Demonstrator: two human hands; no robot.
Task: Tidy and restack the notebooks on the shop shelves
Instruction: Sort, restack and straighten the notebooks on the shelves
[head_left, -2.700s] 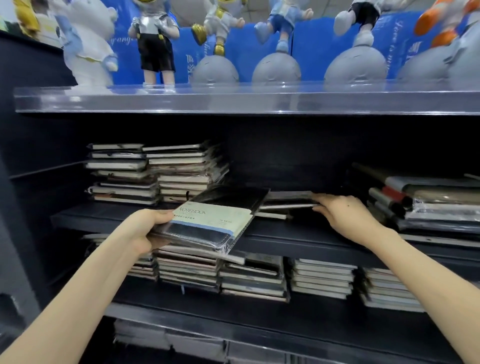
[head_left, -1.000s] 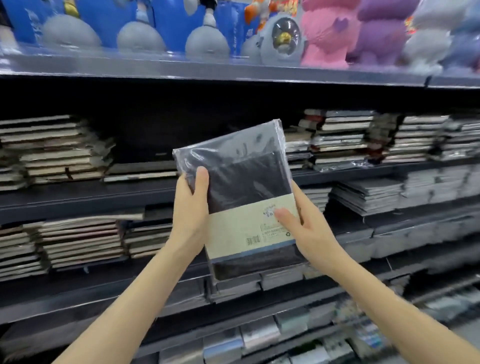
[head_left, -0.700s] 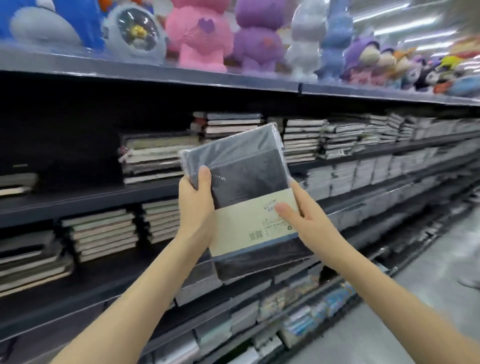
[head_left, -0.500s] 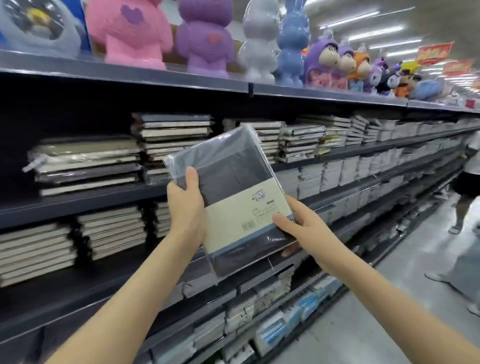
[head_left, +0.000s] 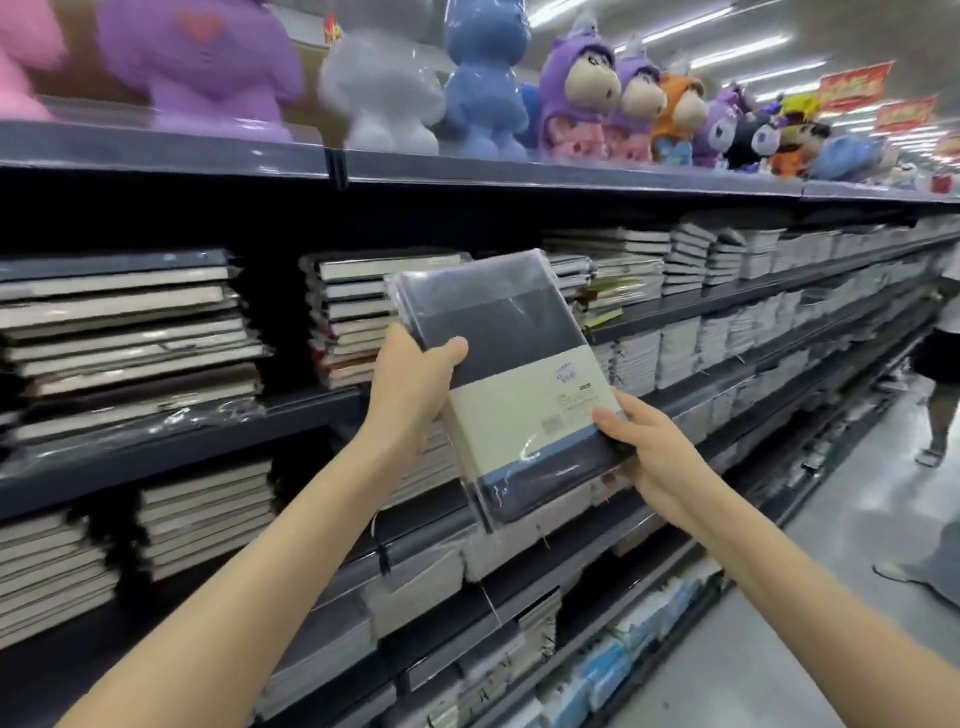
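A plastic-wrapped dark notebook (head_left: 511, 374) with a cream paper band is held upright and tilted, back cover towards me, in front of the shelves. My left hand (head_left: 410, 384) grips its left edge, thumb on the cover. My right hand (head_left: 649, 452) holds its lower right corner, thumb on the band. Behind it lie stacks of notebooks (head_left: 353, 317) on the dark upper shelf (head_left: 208, 434), with a taller stack (head_left: 130, 332) to the left.
Plush and plastic toy figures (head_left: 483, 83) line the top shelf. More notebook stacks (head_left: 202, 514) fill the lower shelves, which run far to the right. The aisle floor (head_left: 841, 597) is at right, where another person's legs (head_left: 940, 395) stand.
I lifted the notebook from flat at the shelf to upright in both hands. My view has swung right along the aisle, and the notebook has tilted slightly.
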